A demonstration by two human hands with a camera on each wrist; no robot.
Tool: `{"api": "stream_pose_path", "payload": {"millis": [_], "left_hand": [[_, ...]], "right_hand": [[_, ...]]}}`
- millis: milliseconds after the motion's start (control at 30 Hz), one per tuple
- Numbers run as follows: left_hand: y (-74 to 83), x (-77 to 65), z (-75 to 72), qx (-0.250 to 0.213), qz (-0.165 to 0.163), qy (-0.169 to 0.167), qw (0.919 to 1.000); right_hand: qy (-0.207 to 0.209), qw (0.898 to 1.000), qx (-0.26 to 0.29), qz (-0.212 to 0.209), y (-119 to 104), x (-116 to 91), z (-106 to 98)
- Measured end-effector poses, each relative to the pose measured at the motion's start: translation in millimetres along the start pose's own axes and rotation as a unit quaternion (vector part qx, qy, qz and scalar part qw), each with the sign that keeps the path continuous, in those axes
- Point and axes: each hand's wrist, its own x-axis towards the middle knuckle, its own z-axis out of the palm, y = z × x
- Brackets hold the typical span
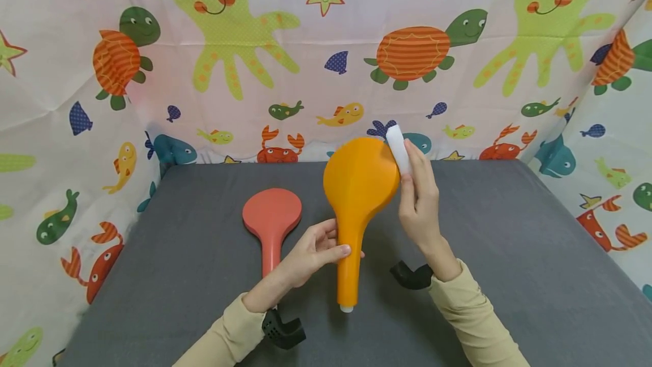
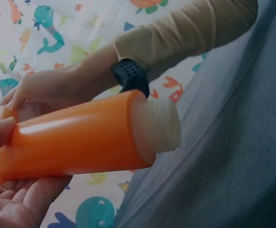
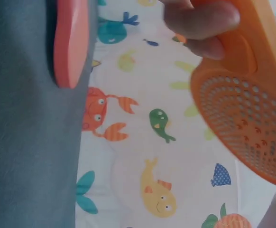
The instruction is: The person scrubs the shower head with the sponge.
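My left hand (image 1: 318,251) grips the handle of an orange shower head (image 1: 359,177), thumb across the front and fingers behind. It is held upright above the table, its smooth back towards the head camera. In the right wrist view its perforated spray face (image 3: 242,114) shows. A pale threaded end (image 2: 159,126) sticks out of the handle in the left wrist view. My right hand (image 1: 420,200) pinches a small white sponge-like pad (image 1: 398,149) against the upper right rim of the head. A coral-red shower head (image 1: 272,211) lies on the table behind my left wrist.
A grey cloth (image 1: 509,276) covers the table. Behind and at both sides hangs a white curtain (image 1: 305,84) printed with sea animals. A black wrist mount (image 1: 282,330) is on the left arm, another black mount (image 1: 411,276) on the right.
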Motion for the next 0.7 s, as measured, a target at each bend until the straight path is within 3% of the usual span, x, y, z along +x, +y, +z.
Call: {"api": "stream_pose_path", "payload": {"millis": [200,367,467,567,700], "left_hand": [[0.2,0.0,-3.0,0.062,0.043,0.051,0.9958],[3.0,-2.3,-9.2,0.153,0.019,0.07,0.9855],[1.8,-3.6,-10.8,0.242,0.016,0.07,0.9675],[-0.2,-4.6,-9.6,0.327,0.035,0.068,0.9419],[2.0,-4.5,-4.9,0.384,0.058,0.078,0.9184]], "right_hand": [[-0.023,0.999,0.002,-0.027,18,-23,2],[-0.021,1.0,0.011,-0.003,4,-19,-1],[-0.015,0.999,0.002,0.031,-6,-7,-8],[-0.016,0.999,-0.001,0.043,-8,4,-15],[-0.021,0.999,-0.003,0.045,-4,12,-20]]}}
